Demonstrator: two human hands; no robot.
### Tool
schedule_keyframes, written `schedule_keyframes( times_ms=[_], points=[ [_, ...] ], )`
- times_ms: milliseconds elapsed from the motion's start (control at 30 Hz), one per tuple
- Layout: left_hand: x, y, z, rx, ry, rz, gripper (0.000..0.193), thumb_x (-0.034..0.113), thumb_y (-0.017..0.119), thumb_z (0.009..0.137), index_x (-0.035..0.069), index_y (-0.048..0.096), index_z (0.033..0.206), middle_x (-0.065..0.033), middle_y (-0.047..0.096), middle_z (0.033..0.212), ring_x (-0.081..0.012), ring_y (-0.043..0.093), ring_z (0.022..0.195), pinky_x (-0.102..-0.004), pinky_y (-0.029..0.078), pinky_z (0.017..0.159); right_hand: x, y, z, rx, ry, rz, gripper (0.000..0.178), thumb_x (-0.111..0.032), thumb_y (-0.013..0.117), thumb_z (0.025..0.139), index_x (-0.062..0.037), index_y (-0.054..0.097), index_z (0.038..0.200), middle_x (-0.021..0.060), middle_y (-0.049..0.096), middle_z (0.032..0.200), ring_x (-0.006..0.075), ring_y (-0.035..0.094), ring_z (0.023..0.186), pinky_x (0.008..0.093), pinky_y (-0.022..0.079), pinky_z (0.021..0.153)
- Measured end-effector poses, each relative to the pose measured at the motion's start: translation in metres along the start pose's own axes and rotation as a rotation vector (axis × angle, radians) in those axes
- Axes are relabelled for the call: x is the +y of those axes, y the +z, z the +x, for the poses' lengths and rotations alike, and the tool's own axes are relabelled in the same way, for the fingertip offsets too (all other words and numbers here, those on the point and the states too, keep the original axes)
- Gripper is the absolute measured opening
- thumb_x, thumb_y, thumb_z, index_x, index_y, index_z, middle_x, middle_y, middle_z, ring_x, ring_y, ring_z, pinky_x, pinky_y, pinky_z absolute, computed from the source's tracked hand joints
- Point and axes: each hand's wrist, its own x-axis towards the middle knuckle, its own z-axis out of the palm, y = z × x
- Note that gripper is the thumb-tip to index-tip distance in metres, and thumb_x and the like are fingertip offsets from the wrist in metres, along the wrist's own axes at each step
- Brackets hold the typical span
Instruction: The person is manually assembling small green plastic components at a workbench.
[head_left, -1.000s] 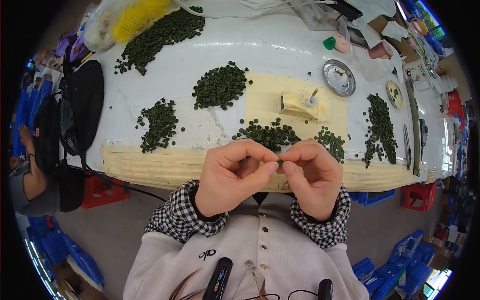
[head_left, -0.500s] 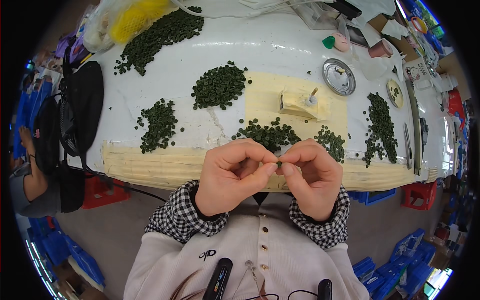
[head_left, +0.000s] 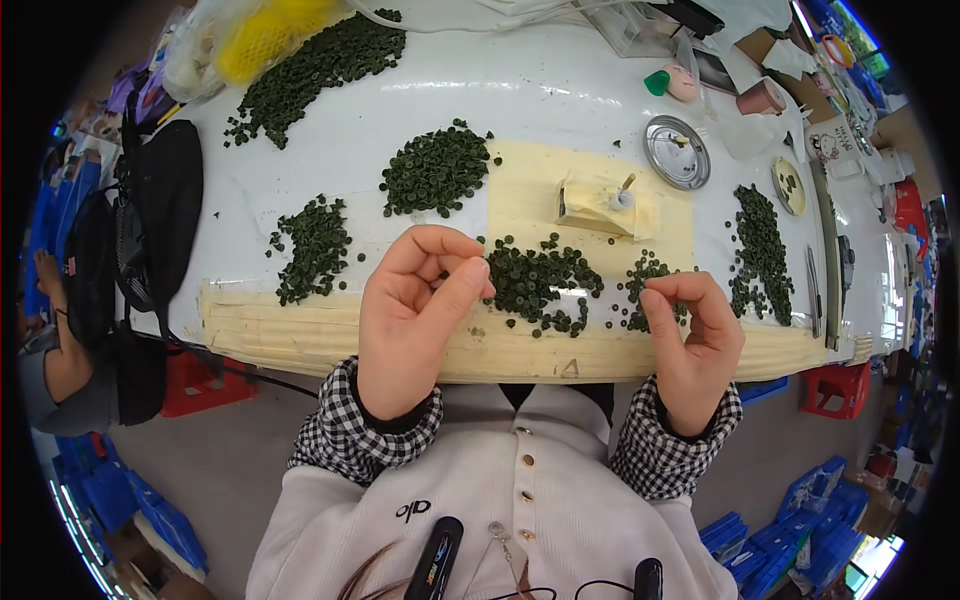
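Observation:
My left hand [head_left: 415, 320] is held above the table's near edge, thumb and forefinger pinched together beside a central pile of small dark green round pieces [head_left: 540, 285]. Whatever is in that pinch, if anything, is hidden. Further right, my right hand [head_left: 693, 345] also has thumb and forefinger tips closed together. They are at a smaller, looser group of green pieces [head_left: 640, 268], and I cannot make out anything between them. Behind the central pile stands a small cream-taped block [head_left: 590, 210] with a short upright pin in a pale collar.
More green piles lie at mid-left [head_left: 315, 250], centre back [head_left: 435, 170], far left [head_left: 310, 80] and right [head_left: 762, 255]. A round metal lid [head_left: 677, 153] and a small dish [head_left: 789, 187] are at the right. Tweezers [head_left: 814, 290] lie near a black bag's opposite side; the bag [head_left: 170, 210] is left.
My hands were together at the centre, pinching a small green piece between them. They have moved apart, left hand leftward and right hand rightward to the looser group.

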Motion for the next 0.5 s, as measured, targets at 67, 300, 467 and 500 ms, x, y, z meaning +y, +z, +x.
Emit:
schedule_keyframes(
  times_ms=[67,300,467,500],
  points=[
    [-0.002,-0.002,0.001,-0.005,-0.033,-0.185,0.02,0.001,0.046,0.088,-0.001,0.05,0.108,-0.0103,0.058,0.099,-0.0085,0.054,0.078,-0.0181,0.043,0.066,0.002,-0.007,0.005,-0.121,-0.183,-0.292,0.009,0.002,0.066,0.071,-0.0005,0.06,0.077,0.0062,0.059,0.073,0.0194,0.052,0.071,0.0282,0.042,0.064],
    [0.007,0.0,-0.001,-0.028,-0.222,-0.479,0.025,0.002,0.035,0.093,-0.003,0.044,0.116,-0.0246,0.046,0.123,-0.0224,0.054,0.109,-0.026,0.048,0.091,0.003,0.0,0.003,-0.208,-0.22,-0.518,0.01,-0.006,0.068,0.069,-0.0053,0.058,0.074,0.0045,0.051,0.072,0.0232,0.044,0.077,0.0337,0.034,0.072],
    [0.005,-0.003,0.001,-0.067,-0.261,-0.57,0.024,0.009,0.034,0.096,-0.003,0.046,0.112,-0.0242,0.052,0.116,-0.021,0.06,0.1,-0.0239,0.053,0.083,0.001,0.004,0.004,-0.171,-0.246,-0.624,0.009,-0.005,0.066,0.072,-0.0047,0.058,0.077,0.0057,0.051,0.073,0.0246,0.046,0.077,0.0345,0.034,0.071],
    [0.005,-0.005,0.0,-0.074,-0.264,-0.594,0.023,0.011,0.034,0.097,-0.002,0.046,0.112,-0.0236,0.054,0.114,-0.0202,0.061,0.097,-0.0232,0.054,0.081,0.0,0.004,0.004,-0.162,-0.242,-0.633,0.009,-0.004,0.065,0.072,-0.004,0.058,0.077,0.0062,0.052,0.073,0.025,0.046,0.076,0.0345,0.035,0.07]
  ],
)
